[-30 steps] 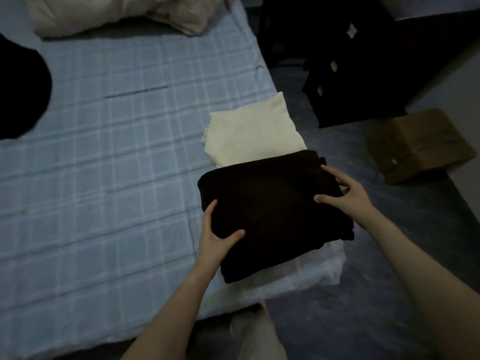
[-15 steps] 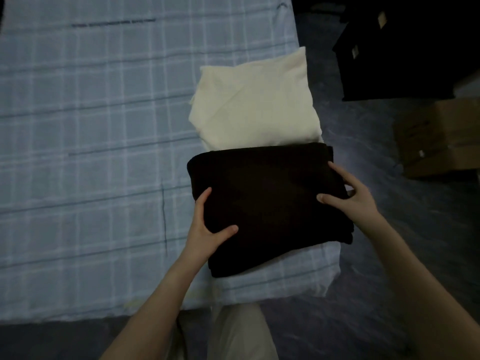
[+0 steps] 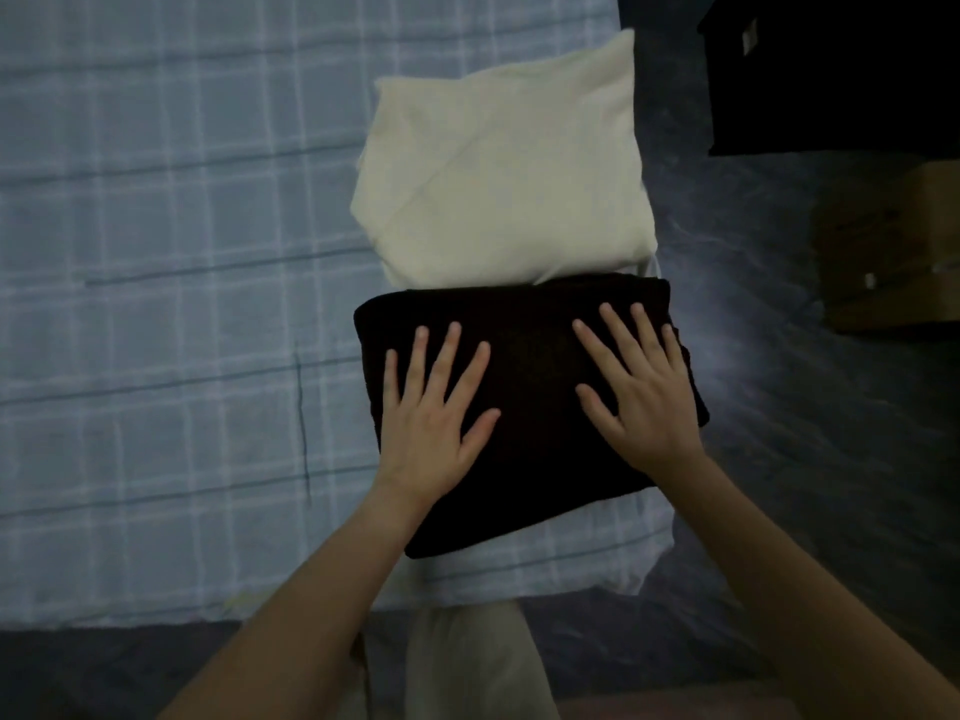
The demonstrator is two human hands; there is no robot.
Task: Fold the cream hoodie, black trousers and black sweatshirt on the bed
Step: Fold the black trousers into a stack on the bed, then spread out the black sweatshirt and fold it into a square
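step: flattening the black folded garment (image 3: 530, 356) at the bed (image 3: 156, 252) corner, touching the folded cream hoodie (image 3: 498, 184) | left hand (image 3: 431, 407), right hand (image 3: 641, 397) — both flat, fingers spread, gripping nothing | next: probably lift off, fetch third garment — not in view

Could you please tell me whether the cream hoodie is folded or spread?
Folded: the cream hoodie lies as a compact rectangle on the bed.

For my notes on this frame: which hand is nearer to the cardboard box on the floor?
Right. The right hand lies flat on the black folded garment, on its side toward the cardboard box; the left hand lies on the far side.
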